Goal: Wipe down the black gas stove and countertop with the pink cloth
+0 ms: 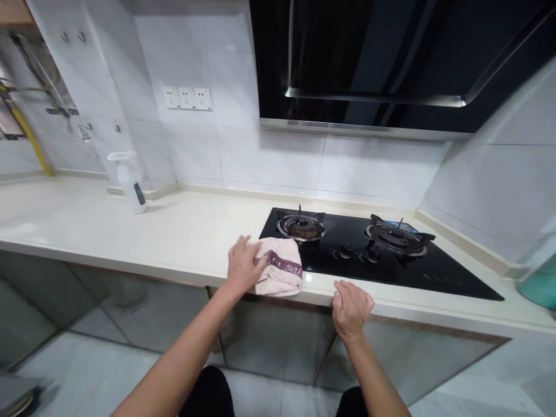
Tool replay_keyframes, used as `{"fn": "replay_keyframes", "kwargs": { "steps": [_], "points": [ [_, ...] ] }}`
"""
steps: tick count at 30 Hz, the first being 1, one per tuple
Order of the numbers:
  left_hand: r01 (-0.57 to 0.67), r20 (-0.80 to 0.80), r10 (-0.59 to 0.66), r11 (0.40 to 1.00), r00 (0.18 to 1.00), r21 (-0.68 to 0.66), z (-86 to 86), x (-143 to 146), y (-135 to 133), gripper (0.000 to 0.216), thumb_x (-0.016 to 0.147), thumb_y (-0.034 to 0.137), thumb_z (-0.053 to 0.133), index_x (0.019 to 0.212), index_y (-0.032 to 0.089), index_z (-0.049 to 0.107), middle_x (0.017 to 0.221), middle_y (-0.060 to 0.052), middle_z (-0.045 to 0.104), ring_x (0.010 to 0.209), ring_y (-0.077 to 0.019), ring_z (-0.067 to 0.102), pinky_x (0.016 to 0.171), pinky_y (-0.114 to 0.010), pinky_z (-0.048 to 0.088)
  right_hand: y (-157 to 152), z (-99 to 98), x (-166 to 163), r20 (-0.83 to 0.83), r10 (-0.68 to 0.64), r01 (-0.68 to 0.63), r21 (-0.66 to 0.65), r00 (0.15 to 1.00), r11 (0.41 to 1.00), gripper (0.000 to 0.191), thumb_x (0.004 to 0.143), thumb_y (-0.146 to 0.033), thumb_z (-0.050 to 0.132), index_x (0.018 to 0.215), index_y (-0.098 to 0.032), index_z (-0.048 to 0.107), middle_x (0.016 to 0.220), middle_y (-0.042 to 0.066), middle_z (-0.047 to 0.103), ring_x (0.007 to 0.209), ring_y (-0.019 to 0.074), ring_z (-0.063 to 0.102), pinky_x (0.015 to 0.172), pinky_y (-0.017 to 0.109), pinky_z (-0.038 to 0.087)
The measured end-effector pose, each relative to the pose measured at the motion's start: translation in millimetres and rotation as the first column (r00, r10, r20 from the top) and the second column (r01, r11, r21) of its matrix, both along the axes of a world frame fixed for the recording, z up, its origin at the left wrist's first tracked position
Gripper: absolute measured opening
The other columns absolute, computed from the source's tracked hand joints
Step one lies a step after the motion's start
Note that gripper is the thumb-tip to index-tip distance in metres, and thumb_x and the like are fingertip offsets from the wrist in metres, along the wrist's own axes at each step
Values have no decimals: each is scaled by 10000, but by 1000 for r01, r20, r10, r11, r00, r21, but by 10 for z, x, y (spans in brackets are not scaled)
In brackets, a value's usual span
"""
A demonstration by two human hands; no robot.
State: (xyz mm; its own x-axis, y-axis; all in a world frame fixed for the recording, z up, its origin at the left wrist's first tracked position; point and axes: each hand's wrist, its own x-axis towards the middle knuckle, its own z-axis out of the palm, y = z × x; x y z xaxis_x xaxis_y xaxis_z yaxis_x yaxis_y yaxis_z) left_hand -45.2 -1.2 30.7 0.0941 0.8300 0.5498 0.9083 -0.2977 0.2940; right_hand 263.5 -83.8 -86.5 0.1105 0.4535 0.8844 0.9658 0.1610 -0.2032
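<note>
A folded pale pink towel [280, 278] with a purple band and white lettering lies at the front of the counter, its upper part over the left corner of the black gas stove [339, 266]. At the towel's left edge is my left hand [244, 263], fingers apart and bent over the counter, the thumb touching the cloth. My right hand [351, 306] rests at the counter's front edge, right of the towel and below the stove. Its fingers are curled closed, and no object shows in them.
A white spray bottle [132, 185] stands on the cream counter [191, 231] to the left. Two burners with black pan supports [302, 226] sit on the stove. Above hangs a dark range hood [369, 63]. A green object [541, 284] is at the far right.
</note>
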Motion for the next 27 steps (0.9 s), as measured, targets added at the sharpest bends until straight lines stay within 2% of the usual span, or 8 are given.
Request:
{"fn": "replay_keyframes", "kwargs": {
  "steps": [4, 7, 11, 15, 19, 22, 27],
  "points": [
    [211, -130, -227, 969, 965, -125, 139, 359, -139, 470, 935, 588, 630, 1291, 300, 739, 1571, -121, 545, 1519, -378, 396, 1262, -611, 250, 33, -94, 64, 12, 12, -13, 37, 1000, 999, 328, 1008, -273, 480, 1229, -269, 723, 1205, 87, 755, 1127, 283, 663, 1004, 462, 360],
    [290, -203, -330, 935, 922, -205, 175, 613, -148, 558, 870, 672, 664, 1324, 353, 728, 1593, -98, 528, 1504, -429, 383, 1235, -669, 241, 32, -123, 91, 13, 16, -16, 37, 1000, 999, 345, 1008, -288, 485, 1252, -279, 728, 1218, 90, 755, 1138, 292, 668, 1006, 468, 358],
    [239, -227, -305, 931, 925, -276, 74, 856, -61, 652, 875, 715, 603, 1439, 391, 650, 1648, -101, 469, 1515, -514, 311, 1170, -790, 204, 35, -124, 88, 23, 7, -8, 68, 1000, 998, 323, 1008, -289, 501, 1236, -269, 730, 1208, 89, 764, 1111, 293, 681, 982, 464, 364],
    [219, -220, -279, 940, 935, -263, 4, 936, 50, 668, 898, 722, 553, 1475, 392, 619, 1670, -98, 442, 1517, -516, 305, 1164, -786, 213, 31, -111, 85, 60, -16, 9, 104, 998, 994, 278, 1011, -274, 516, 1197, -252, 721, 1172, 83, 776, 1069, 280, 690, 968, 457, 374],
    [230, -197, -283, 940, 939, -252, 28, 863, 145, 642, 905, 735, 541, 1442, 399, 647, 1630, -76, 499, 1503, -467, 350, 1181, -744, 243, 16, -122, 115, 67, -23, 16, 93, 997, 996, 301, 1006, -281, 512, 1213, -255, 729, 1184, 87, 773, 1074, 278, 695, 962, 450, 379],
    [210, -179, -254, 950, 950, -233, 54, 687, 240, 593, 914, 730, 548, 1397, 413, 680, 1607, -46, 534, 1487, -422, 390, 1185, -682, 285, 12, -147, 151, 73, -6, 1, 69, 997, 998, 334, 997, -289, 515, 1254, -269, 728, 1204, 91, 768, 1090, 284, 698, 956, 447, 385],
    [15, -159, -60, 963, 985, -271, 123, 85, 526, 514, 966, 666, 489, 1324, 383, 724, 1573, -61, 577, 1445, -397, 458, 1154, -680, 302, 26, -175, 181, 82, -17, 11, 81, 996, 997, 329, 991, -285, 513, 1237, -278, 732, 1193, 84, 774, 1078, 281, 703, 951, 446, 393]
  ]
}}
